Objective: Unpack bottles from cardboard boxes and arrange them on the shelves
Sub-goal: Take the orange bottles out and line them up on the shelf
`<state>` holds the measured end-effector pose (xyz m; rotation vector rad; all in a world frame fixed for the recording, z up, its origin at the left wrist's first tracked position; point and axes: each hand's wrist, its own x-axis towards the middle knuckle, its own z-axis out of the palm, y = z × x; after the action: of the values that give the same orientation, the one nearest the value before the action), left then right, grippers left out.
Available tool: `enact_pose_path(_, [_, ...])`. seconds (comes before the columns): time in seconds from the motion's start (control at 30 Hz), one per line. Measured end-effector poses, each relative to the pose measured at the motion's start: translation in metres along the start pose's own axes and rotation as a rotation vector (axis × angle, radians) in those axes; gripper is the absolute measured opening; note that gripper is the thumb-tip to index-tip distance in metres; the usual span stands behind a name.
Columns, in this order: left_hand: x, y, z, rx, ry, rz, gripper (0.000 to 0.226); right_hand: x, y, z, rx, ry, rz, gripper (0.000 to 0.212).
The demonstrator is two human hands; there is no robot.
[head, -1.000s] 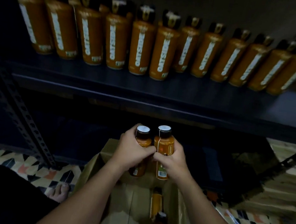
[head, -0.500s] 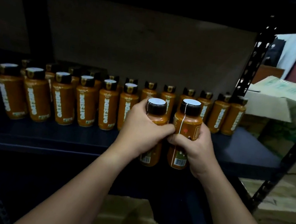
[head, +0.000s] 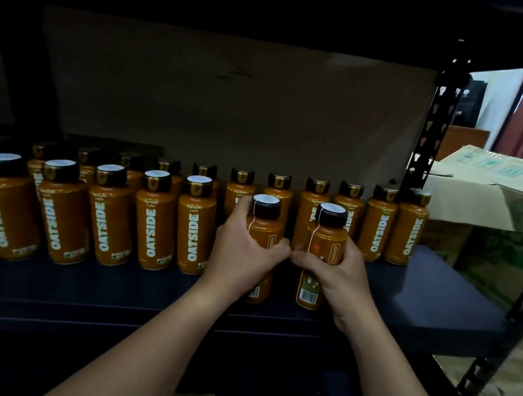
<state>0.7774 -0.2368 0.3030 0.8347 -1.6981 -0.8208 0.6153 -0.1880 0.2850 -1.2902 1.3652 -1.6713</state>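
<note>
I have my left hand [head: 244,256] wrapped round the body of the left bottle [head: 265,229], fingers curled across its front just below the shoulder, and my right hand [head: 335,273] clasps the right bottle [head: 323,251] the same way at mid-body, so each hand holds one bottle and my fingertips nearly meet between them. Both bottles stand upright over the front part of the shelf [head: 434,305], their bases at or just above the dark board; I cannot tell whether they are touching it. They sit at the right end of the front row of bottles [head: 151,218], with the back row [head: 377,228] just behind them. I judge them full and fairly heavy for one hand, stiff-walled, with a smooth glossy label sleeve that could slide under a loose grip. The mid-body hold seems right to me: it keeps the weight balanced, whereas the black cap [head: 265,206] offers too little purchase. The barcode sides face me, so the labels would need turning to match the row. Beside the shelf, beyond the perforated upright [head: 433,132], stand stacked cardboard boxes [head: 506,187].
</note>
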Motion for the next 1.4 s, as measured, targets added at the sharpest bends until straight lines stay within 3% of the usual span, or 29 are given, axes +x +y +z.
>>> enact_pose_path(0.17, [0.002,-0.016,0.004,-0.08,0.028,0.0,0.069,0.007,0.004,0.006,0.013,0.054,-0.017,0.064])
enact_pose_path(0.3, [-0.006,-0.02,0.0,-0.162,-0.059,-0.048,0.08,0.007,0.006,-0.001,0.024,-0.011,0.022,0.099])
enact_pose_path(0.53, [-0.011,-0.027,-0.009,-0.178,-0.116,-0.042,0.067,0.005,0.014,-0.021,0.108,-0.101,0.11,0.119])
enact_pose_path(0.6, [-0.012,-0.03,-0.007,-0.139,-0.118,-0.021,0.063,0.001,0.013,-0.022,0.098,-0.094,0.115,0.112])
enact_pose_path(0.7, [-0.011,-0.029,-0.004,-0.062,-0.111,-0.014,0.077,-0.004,0.009,-0.024,0.037,-0.086,0.079,0.087])
enact_pose_path(0.77, [-0.01,-0.028,-0.002,0.002,-0.093,0.001,0.081,-0.006,0.008,-0.026,0.007,-0.064,0.057,0.081])
enact_pose_path(0.9, [-0.01,-0.025,0.004,0.095,-0.065,0.049,0.086,-0.009,0.007,-0.026,-0.02,-0.038,0.034,0.078])
enact_pose_path(1.1, [-0.012,-0.029,-0.001,0.061,-0.173,0.049,0.086,-0.01,0.005,-0.025,-0.038,-0.022,0.025,0.077])
enact_pose_path(1.4, [-0.013,-0.026,0.003,0.209,-0.082,0.108,0.095,-0.011,0.004,-0.025,-0.058,-0.015,0.047,0.081])
